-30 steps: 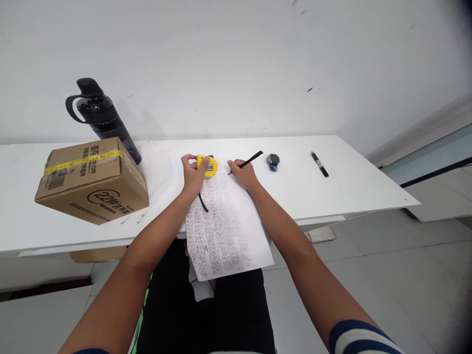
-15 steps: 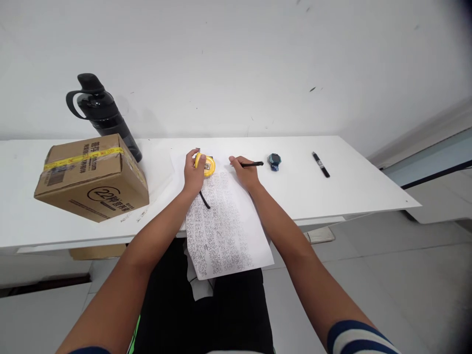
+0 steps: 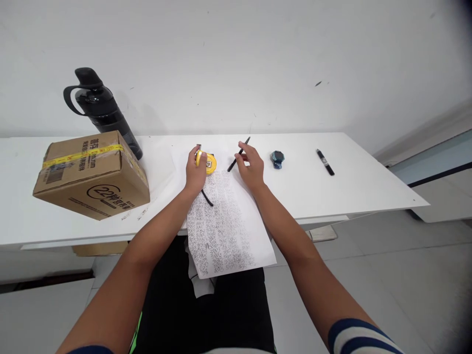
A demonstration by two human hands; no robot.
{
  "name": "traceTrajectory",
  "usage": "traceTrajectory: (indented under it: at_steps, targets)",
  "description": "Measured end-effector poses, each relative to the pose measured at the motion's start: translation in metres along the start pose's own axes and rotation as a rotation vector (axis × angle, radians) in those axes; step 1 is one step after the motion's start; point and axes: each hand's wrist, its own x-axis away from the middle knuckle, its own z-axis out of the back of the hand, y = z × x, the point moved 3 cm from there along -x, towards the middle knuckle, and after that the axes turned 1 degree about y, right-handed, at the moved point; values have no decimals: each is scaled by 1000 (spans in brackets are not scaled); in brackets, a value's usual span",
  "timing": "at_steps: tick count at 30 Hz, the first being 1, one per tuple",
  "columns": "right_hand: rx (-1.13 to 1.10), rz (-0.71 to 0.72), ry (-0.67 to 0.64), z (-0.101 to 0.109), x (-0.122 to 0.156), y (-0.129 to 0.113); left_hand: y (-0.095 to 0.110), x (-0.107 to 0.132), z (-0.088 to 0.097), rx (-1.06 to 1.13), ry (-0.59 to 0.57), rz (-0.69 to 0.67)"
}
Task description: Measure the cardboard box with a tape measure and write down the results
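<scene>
The left hand [image 3: 195,169] rests on the upper end of a sheet of paper [image 3: 224,221] that is thick with dark scribbled marks, its fingers curled round a yellow tape measure [image 3: 209,162], which stands on edge on the sheet at 3 o'clock from the palm; a black wrist loop [image 3: 206,197] trails from it towards 6 o'clock across the paper. Just beyond the tape measure at 3 o'clock, the right hand [image 3: 252,167] grips a black pen [image 3: 238,160] between thumb and forefinger, the other fingers loosely spread; the pen slants with its tip low towards 7 o'clock, above the top of the sheet, and whether the tip touches the paper cannot be told. The sheet lies on the white table [image 3: 368,187] and hangs over its near edge onto the person's lap. At 3 o'clock from the right hand sits a small blue and black object [image 3: 277,159], and further the same way a black marker [image 3: 325,162]. At 9 o'clock from the left hand, well apart, stands a taped cardboard box [image 3: 90,174], with a black bottle [image 3: 101,113] behind it at 12 o'clock against the wall
</scene>
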Motion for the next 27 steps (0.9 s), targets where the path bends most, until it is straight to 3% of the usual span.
traceTrajectory:
  at_steps: [3,5,11,17,22,27]
  targets:
    - [-18,34,-59,-3,2,-4,2,2,0,6,-12,12]
    - [-43,26,-33,-2,3,-5,3,3,-1,3,-31,19]
    - [-104,-167,87,4,-1,7,2,3,-2,-135,-142,-45]
    - [-137,-318,-128,-7,-2,21,0,1,-2,-196,-186,-71]
    - [-183,-461,-122,-10,-3,21,-4,-1,-2,-213,-171,-66]
    - [-169,-455,-167,-9,-4,18,-4,-1,-1,-246,-180,-90]
